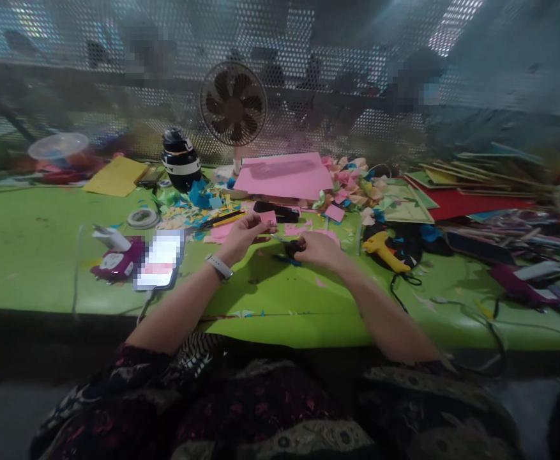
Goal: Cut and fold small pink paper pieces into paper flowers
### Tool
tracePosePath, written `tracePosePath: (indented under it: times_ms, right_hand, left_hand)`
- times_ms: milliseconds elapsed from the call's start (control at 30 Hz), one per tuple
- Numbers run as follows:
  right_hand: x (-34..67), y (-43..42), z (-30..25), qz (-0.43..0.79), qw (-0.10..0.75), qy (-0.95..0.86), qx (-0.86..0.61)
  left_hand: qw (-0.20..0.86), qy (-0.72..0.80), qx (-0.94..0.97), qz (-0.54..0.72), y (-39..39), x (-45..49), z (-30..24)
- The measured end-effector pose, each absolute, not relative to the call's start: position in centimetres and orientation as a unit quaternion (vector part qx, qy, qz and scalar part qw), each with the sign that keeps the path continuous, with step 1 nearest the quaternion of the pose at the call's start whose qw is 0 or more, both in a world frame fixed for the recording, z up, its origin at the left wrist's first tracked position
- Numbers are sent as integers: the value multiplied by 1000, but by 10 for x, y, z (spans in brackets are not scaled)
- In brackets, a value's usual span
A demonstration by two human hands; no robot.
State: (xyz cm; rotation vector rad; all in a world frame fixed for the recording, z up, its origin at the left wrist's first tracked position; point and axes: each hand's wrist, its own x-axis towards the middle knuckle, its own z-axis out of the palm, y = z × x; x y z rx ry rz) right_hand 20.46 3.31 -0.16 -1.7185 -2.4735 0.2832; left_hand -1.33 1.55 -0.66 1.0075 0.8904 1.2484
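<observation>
My left hand (pixel 245 235) is raised a little above the green table (pixel 30 249), its fingers pinched on a small pink piece of paper (pixel 267 218). A white watch sits on that wrist. My right hand (pixel 318 248) rests on the table just to the right, closed around scissors (pixel 287 243) with dark handles whose blades point left toward the pink piece. Pink scraps (pixel 222 231) lie under and around both hands.
A phone (pixel 161 260) and a purple gadget (pixel 115 263) lie to the left. A tape roll (pixel 142 218), black helmet (pixel 181 161), small fan (pixel 233 105), pink sheet (pixel 284 174), paper flowers (pixel 351 182), yellow glue gun (pixel 385 249) with cable, and stacked coloured card (pixel 466 191) crowd the back and right.
</observation>
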Motion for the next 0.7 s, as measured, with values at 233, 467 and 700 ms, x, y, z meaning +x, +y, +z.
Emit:
tracePosePath:
  times_ms: [233, 467, 700]
  right_hand:
    - [207, 32, 2, 90, 30, -815, -571]
    - [216, 36, 3, 253, 159, -739, -604]
    - [207, 31, 6, 496, 314, -631, -508]
  left_hand:
    - [617, 385, 413, 548, 17, -14, -7]
    - [624, 363, 393, 570, 20, -16, -9]
    - [628, 367, 388, 566, 18, -16, -5]
